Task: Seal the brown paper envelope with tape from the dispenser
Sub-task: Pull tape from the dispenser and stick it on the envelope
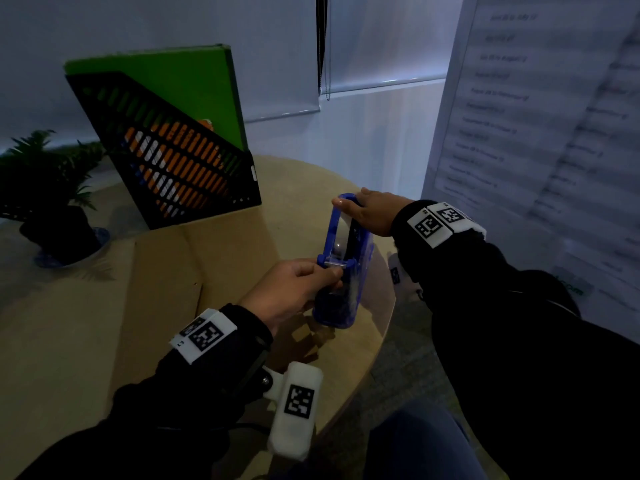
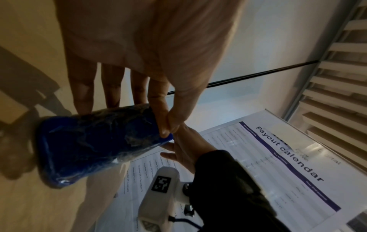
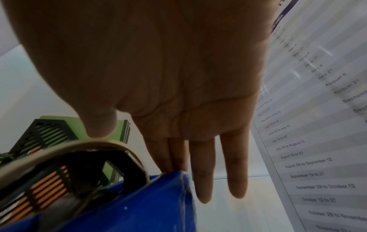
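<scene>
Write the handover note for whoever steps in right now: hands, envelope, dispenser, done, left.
Left hand: thumb and forefinger pinch the tape end at the cutter of the blue tape dispenser.
Right hand: fingers mostly straight, thumb on the tape roll, steadying the dispenser's far end.
Dispenser stands on the round table, near its right edge.
Brown paper envelope lies flat on the table, left of the dispenser, untouched.
Done: tape end caught.
Left: pull a strip, tear it off, press it over the envelope's flap.

One dispenser (image 1: 343, 261), one envelope (image 1: 166, 271), two hands: left (image 1: 294, 292) and right (image 1: 374, 213). One file rack (image 1: 166, 157), one plant (image 1: 48, 174), one calendar (image 1: 540, 133).
</scene>
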`<state>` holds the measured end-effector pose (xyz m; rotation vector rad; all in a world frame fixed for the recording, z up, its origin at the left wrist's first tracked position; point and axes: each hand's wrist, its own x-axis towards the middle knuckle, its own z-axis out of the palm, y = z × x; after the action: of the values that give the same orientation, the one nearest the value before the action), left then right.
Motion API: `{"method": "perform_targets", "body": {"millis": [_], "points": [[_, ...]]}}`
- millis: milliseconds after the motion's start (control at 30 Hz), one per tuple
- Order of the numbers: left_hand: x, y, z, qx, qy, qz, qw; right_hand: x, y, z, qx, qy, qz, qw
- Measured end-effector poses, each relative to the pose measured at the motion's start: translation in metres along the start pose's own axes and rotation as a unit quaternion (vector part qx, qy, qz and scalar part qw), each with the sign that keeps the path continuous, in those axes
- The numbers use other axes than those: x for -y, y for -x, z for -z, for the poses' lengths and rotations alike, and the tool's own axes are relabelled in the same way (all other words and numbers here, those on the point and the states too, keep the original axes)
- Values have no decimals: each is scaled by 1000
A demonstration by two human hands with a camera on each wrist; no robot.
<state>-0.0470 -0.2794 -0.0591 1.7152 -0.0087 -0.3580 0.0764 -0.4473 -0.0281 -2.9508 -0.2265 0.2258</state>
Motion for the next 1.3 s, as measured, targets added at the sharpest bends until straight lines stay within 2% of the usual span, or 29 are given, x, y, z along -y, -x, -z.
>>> {"method": "perform_targets", "body": {"millis": [633,867,1067,1200,1300], "points": [[13,-6,2,-4,-26,-58,998,0,1,-1,-1,-13,-2,1000],[11,-9,5,-5,-80,-73,994,0,-1,-2,3,-23,-10,1000],[4,-9,16,33,-122,-66,990,0,-1,-2,2,-36,-13,999],[1,-5,24,61,-231,-86,967,0,-1,-1,7,-42,-15,999],[-3,2,30,60,-236,-75,967,2,-1,-3,16,-61,-20,998]]}}
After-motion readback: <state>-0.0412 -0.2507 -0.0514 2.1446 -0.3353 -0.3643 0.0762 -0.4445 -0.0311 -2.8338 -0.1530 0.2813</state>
